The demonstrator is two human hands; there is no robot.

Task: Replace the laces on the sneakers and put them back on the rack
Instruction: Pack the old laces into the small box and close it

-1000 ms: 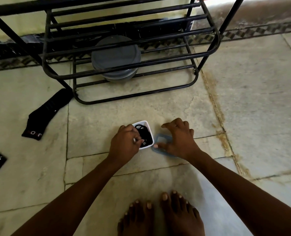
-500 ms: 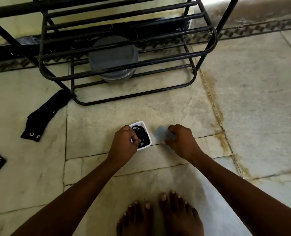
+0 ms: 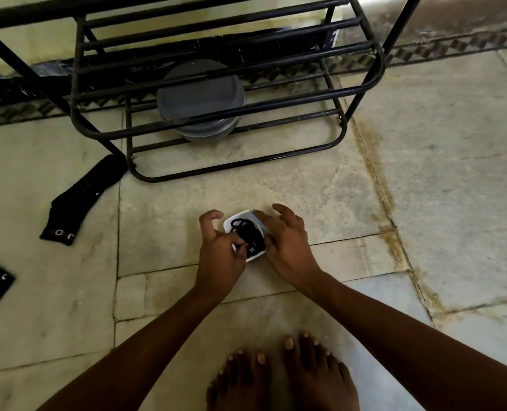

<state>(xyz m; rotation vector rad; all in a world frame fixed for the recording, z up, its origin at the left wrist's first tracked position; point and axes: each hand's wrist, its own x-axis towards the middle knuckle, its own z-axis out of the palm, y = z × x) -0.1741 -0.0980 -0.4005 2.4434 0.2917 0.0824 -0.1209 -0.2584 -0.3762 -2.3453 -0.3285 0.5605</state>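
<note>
Fingers: left hand [image 3: 219, 256] pinches the near rim of the small white plastic box [image 3: 228, 225]; right hand [image 3: 288, 247] grips the pale blue lid [image 3: 261, 222], fingers spread.
Change: lid, on the floor a second ago, now tilts over the box; closing looks likely.
Laces: black laces [image 3: 248, 232] coiled inside the box.
Count: one box, one lid, two black eyeleted strips [image 3: 80, 200], one black metal rack [image 3: 374, 72].

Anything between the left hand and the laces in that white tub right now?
Partly. The pale blue lid, held by the right hand, leans over the white tub's right edge. The black laces show uncovered on the left, where the left hand grips the rim, with nothing visible between.
</note>
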